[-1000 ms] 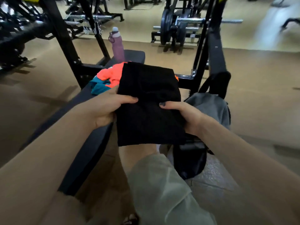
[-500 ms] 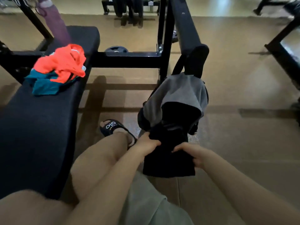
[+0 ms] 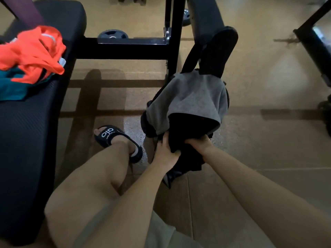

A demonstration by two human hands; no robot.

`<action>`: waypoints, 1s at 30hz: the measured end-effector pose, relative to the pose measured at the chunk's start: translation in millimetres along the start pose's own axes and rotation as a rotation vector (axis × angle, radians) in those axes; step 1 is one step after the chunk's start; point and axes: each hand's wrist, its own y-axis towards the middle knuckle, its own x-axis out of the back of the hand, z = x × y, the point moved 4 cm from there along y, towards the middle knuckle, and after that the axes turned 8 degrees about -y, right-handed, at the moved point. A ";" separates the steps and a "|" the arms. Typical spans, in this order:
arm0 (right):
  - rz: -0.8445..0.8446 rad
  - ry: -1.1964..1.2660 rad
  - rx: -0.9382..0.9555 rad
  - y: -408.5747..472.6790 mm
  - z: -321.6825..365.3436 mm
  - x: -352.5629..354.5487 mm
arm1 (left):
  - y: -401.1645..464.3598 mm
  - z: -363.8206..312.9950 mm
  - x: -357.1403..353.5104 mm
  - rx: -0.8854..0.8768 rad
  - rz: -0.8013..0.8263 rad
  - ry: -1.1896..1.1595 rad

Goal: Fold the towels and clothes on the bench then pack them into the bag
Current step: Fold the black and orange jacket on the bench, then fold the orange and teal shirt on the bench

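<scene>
While both hands grip it, black folded towel [image 3: 176,138] enters the bag [image 3: 189,97].

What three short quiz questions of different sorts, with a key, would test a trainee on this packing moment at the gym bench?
1. True or false: both hands grip the folded black towel at the mouth of the grey and black bag.
2. Which garment lies on top of the pile on the black padded bench? A) orange garment B) teal garment C) white garment
3. Fill in: the bag stands on the ____, beside the bench.

Key
1. True: the left hand and right hand both hold it.
2. A: the orange garment lies over the teal garment.
3. floor
</scene>
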 end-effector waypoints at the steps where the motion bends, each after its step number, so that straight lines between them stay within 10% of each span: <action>1: 0.001 0.002 -0.050 14.1 -13.0 -2.0 | 2.3 9.8 -0.5 0.086 0.028 -0.010; 12: -0.253 -0.179 0.075 -17.1 -2.7 -1.4 | 5.9 13.3 4.3 -0.162 -0.051 0.149; 17: -0.278 -0.207 -0.049 -28.4 -11.9 -9.0 | -11.2 26.1 -9.2 0.076 0.283 0.282; 25: -0.293 -0.275 -0.034 -56.4 -25.4 -9.9 | -39.5 1.3 7.4 0.058 0.315 0.207; 30: -0.421 -0.576 0.336 -95.8 6.2 -17.1 | -71.8 -24.1 53.7 0.018 0.171 0.264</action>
